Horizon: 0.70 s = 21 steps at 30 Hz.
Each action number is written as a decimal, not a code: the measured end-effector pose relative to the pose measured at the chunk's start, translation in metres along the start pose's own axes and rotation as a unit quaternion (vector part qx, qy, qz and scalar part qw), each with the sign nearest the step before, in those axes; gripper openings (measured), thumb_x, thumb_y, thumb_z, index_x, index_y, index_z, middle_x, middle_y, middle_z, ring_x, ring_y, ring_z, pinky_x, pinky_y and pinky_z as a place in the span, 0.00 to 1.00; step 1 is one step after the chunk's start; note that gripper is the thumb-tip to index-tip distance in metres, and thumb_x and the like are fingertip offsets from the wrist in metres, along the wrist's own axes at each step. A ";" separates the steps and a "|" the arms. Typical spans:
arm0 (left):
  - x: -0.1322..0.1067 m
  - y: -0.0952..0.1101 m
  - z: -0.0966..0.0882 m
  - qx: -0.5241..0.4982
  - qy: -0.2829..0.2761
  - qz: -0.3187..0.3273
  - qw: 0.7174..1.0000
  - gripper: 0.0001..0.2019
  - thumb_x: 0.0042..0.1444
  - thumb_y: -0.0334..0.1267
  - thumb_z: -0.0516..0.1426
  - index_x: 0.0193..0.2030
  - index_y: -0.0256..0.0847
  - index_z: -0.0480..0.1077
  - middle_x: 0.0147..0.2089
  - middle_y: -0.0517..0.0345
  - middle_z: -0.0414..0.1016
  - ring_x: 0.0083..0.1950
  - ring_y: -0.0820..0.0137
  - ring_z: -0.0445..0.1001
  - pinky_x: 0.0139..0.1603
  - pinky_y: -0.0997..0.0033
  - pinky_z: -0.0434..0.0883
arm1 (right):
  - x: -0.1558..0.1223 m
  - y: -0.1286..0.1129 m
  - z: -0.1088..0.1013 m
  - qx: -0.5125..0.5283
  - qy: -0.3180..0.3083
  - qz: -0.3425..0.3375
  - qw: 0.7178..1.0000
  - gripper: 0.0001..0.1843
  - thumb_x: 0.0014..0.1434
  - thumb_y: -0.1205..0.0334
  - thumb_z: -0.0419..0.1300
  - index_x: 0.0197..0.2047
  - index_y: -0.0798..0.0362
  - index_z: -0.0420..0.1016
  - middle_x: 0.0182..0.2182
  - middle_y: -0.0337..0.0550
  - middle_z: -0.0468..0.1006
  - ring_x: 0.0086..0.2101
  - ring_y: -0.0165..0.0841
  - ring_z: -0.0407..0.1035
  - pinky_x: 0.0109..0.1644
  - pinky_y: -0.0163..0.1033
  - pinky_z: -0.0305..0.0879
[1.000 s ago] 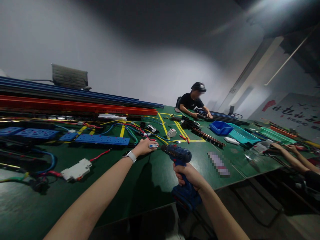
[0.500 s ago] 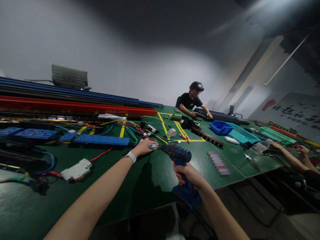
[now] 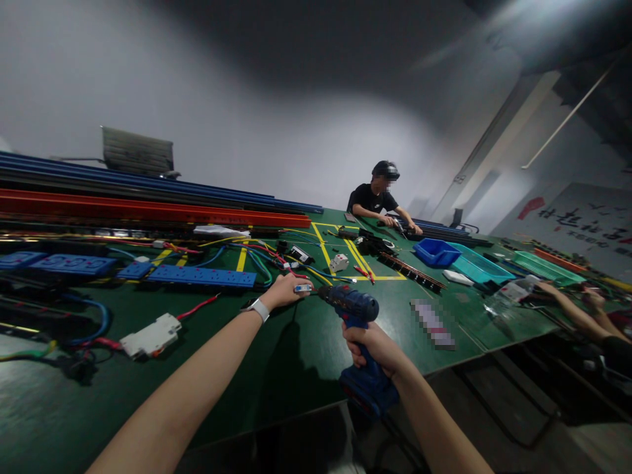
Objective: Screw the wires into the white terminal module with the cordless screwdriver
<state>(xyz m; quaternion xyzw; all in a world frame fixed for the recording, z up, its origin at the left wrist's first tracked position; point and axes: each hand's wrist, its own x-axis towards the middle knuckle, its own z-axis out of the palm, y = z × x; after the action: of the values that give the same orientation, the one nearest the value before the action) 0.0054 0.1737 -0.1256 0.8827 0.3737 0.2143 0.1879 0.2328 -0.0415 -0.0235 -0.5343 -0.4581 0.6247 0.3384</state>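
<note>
My right hand [image 3: 371,347] is wrapped round the grip of a blue cordless drill [image 3: 353,304], whose tip points left toward my left hand. My left hand [image 3: 285,291] is closed on a small white and blue electrical part [image 3: 303,288]; its exact kind is too small to make out. The drill's tip is close beside that part, and I cannot tell whether they touch. Behind my left hand lie coloured wires [image 3: 261,258]. A white circuit breaker [image 3: 152,336] with a red wire lies left of my forearm, and another white breaker [image 3: 339,263] sits beyond the drill.
Blue socket strips [image 3: 202,276] lie at left before long orange rails [image 3: 148,212]. To the right are a blue bin [image 3: 436,252], a turquoise basket [image 3: 478,264] and a blurred flat item [image 3: 432,324]. A co-worker [image 3: 378,197] sits opposite; another person's arms [image 3: 575,309] reach in at right.
My hands and the drill have stayed put. The co-worker opposite has shifted slightly, with both hands moved a little to the right on a dark item.
</note>
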 end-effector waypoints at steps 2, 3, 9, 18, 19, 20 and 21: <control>0.000 0.000 0.000 0.000 0.001 0.002 1.000 0.22 0.60 0.56 0.54 0.57 0.54 0.75 0.56 0.55 0.78 0.54 0.56 0.71 0.59 0.54 0.60 | 0.000 0.000 0.000 0.002 -0.001 -0.001 1.000 0.10 0.51 0.61 0.61 0.32 0.51 0.62 0.17 0.28 0.63 0.14 0.23 0.56 0.21 0.33 0.52; 0.000 0.000 0.000 0.001 0.002 0.003 1.000 0.21 0.61 0.56 0.54 0.57 0.55 0.75 0.56 0.56 0.78 0.54 0.56 0.71 0.59 0.54 0.60 | 0.000 0.001 -0.001 0.003 -0.001 0.000 1.000 0.09 0.51 0.61 0.61 0.32 0.51 0.62 0.17 0.28 0.63 0.14 0.23 0.56 0.21 0.33 0.52; 0.000 0.000 0.000 -0.001 0.000 -0.001 1.000 0.21 0.60 0.56 0.54 0.57 0.55 0.74 0.56 0.57 0.78 0.55 0.56 0.70 0.60 0.54 0.59 | 0.001 0.000 -0.001 0.002 -0.001 0.002 1.000 0.10 0.51 0.61 0.61 0.32 0.51 0.61 0.17 0.28 0.63 0.14 0.23 0.55 0.21 0.33 0.52; 0.001 -0.001 0.000 0.005 -0.002 -0.002 1.000 0.21 0.60 0.56 0.54 0.57 0.56 0.74 0.56 0.57 0.78 0.55 0.56 0.70 0.59 0.55 0.60 | 0.001 0.000 -0.002 0.000 -0.008 -0.001 1.000 0.10 0.52 0.60 0.61 0.32 0.51 0.62 0.17 0.28 0.63 0.14 0.23 0.56 0.21 0.33 0.53; 0.001 -0.001 0.001 0.005 -0.001 -0.002 1.000 0.21 0.60 0.56 0.54 0.56 0.57 0.74 0.56 0.58 0.78 0.55 0.56 0.70 0.59 0.55 0.60 | 0.001 0.000 -0.002 0.001 -0.008 -0.001 1.000 0.10 0.52 0.60 0.61 0.33 0.51 0.62 0.17 0.28 0.63 0.14 0.23 0.56 0.21 0.33 0.53; 0.001 -0.001 0.001 0.005 0.001 -0.002 1.000 0.20 0.60 0.56 0.54 0.56 0.57 0.74 0.56 0.58 0.78 0.55 0.56 0.70 0.59 0.55 0.60 | 0.001 0.000 -0.002 0.004 -0.008 -0.001 1.000 0.10 0.52 0.60 0.61 0.33 0.51 0.61 0.17 0.28 0.63 0.14 0.23 0.56 0.21 0.33 0.53; 0.001 -0.002 0.001 0.005 0.001 -0.001 1.000 0.20 0.60 0.56 0.54 0.56 0.58 0.74 0.56 0.58 0.78 0.55 0.56 0.70 0.59 0.55 0.59 | 0.001 0.000 -0.002 0.006 -0.008 -0.001 1.000 0.10 0.52 0.60 0.61 0.33 0.51 0.61 0.17 0.28 0.63 0.14 0.23 0.55 0.21 0.33 0.53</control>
<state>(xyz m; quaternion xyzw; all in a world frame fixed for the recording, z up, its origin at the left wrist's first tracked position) 0.0054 0.1750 -0.1270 0.8829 0.3761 0.2134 0.1830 0.2345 -0.0401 -0.0243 -0.5272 -0.4576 0.6309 0.3385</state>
